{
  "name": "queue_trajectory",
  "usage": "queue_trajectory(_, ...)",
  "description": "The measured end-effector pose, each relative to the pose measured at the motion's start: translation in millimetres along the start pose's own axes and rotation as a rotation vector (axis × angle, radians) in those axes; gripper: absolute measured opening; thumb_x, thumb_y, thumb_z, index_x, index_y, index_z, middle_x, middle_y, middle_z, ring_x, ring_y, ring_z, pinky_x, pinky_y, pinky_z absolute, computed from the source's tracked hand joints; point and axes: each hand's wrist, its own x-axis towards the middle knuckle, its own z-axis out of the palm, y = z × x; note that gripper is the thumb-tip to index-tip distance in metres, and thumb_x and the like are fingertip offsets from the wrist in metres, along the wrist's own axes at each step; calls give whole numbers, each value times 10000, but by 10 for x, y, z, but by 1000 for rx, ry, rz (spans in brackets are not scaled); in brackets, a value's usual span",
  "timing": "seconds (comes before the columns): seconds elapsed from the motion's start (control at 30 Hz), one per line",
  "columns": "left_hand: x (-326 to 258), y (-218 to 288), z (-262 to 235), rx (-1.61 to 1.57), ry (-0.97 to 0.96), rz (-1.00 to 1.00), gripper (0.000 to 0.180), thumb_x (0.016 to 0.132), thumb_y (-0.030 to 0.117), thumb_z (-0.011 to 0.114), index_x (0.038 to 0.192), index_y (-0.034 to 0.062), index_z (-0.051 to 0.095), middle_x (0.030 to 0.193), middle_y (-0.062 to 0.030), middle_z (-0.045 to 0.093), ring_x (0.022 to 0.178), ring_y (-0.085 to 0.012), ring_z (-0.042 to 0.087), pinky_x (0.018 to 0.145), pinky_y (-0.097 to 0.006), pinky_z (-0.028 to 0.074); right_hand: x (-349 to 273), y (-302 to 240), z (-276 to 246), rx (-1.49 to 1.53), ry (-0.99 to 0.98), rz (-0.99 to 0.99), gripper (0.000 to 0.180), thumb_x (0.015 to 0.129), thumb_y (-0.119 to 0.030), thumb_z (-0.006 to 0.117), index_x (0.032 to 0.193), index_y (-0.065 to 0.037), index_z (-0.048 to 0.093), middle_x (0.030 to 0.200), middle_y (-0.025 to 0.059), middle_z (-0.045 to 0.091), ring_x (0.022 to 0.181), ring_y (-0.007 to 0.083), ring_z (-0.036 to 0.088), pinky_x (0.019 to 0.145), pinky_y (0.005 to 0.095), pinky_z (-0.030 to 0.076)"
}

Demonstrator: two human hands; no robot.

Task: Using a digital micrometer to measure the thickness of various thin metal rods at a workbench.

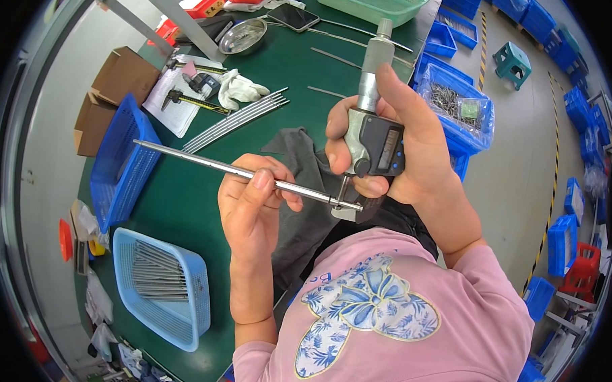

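Observation:
My left hand (255, 199) pinches a long thin metal rod (216, 163) near its middle, with the thumb on top. The rod slants from upper left down to the right. Its right end lies in the jaws of a digital micrometer (370, 143), between the spindle and the anvil. Whether both faces touch the rod I cannot tell. My right hand (409, 134) is wrapped round the micrometer's frame, thumb up along the silver thimble. The small display faces right. Under the hands a dark grey cloth (292, 211) hangs over the table edge.
On the green table (204, 221) stand a light blue basket (197, 302) of metal rods and a tilted blue basket (107, 184). Farther off lie several rods (238, 120), calipers (194, 101), white gloves (241, 89), a metal bowl (242, 36) and a phone (293, 17). Blue bins (483, 140) stand at right.

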Motion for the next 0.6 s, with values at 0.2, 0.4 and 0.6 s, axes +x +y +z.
queue_trajectory(0.2, -6, 12, 3, 24, 5, 2, 162, 796, 133, 452, 781, -28, 467, 659, -141, 484, 526, -171, 492, 491, -249, 438, -7, -9, -2, 83, -14, 46, 683, 764, -575, 302, 823, 65, 531, 636, 188, 561, 346, 171, 450, 334, 221, 372)
queue_trajectory(0.4, 5, -6, -2, 35, -3, 9, 164, 791, 133, 450, 782, -31, 463, 640, -145, 481, 522, -175, 489, 487, -248, 436, -15, 32, -11, 65, 0, 42, 631, 755, -551, 373, 815, 55, 538, 620, 172, 564, 330, 150, 439, 316, 208, 361)
queue_trajectory(0.6, 4, -9, 11, 28, -14, 22, 166, 794, 130, 440, 780, -34, 452, 636, -146, 475, 509, -179, 481, 481, -249, 428, -15, 31, -18, 86, -28, 33, 627, 752, -555, 379, 803, 49, 542, 619, 166, 566, 330, 147, 438, 320, 210, 359)
